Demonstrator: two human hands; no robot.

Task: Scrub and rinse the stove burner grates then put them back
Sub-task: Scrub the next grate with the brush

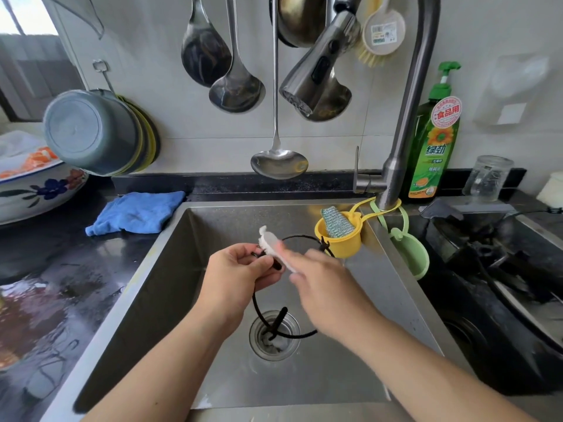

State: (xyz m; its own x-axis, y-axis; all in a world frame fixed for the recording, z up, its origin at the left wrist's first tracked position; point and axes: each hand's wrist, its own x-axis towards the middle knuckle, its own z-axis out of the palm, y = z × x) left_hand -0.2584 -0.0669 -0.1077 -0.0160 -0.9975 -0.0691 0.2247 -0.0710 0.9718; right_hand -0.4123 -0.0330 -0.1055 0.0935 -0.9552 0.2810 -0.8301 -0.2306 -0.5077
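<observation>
The scrubbing step is in hand, judging by how things lie over the sink [170, 269]. The left hand [237, 275] holds the burner grate [259, 312], a thin black wire ring with short prongs, up over the basin; its fingers [243, 254] are curled round the upper left part of the ring, thumb on the near side, pinching one of the prongs just beside the fingertips. The rest of the ring hangs down and away from those fingers, its lowest prong reaching towards the drain [274, 335] below.

The right hand [320, 278] grips a white scouring pad [275, 246], fingers closed together along it. The hand is blurred, so how each finger lies cannot be told exactly. The free end of the pad sticks out past the right fingertips and touches the grate just beyond the left fingertips, at the top of the ring.

No water shows from the pull-out faucet head [316, 68], which hangs well above both hands. A yellow holder [338, 242] with a metal scourer hangs behind the right fingers, and a dish soap bottle [434, 147] stands far beyond them on the counter.

The next move probably calls for turning the ring in the left fingers to bring an unscrubbed stretch under the pad, keeping a firm pinch since the thin wire is likely slippery. Rinsing, then putting the grate back on the stove [499, 263] off to the right, is not yet done.
</observation>
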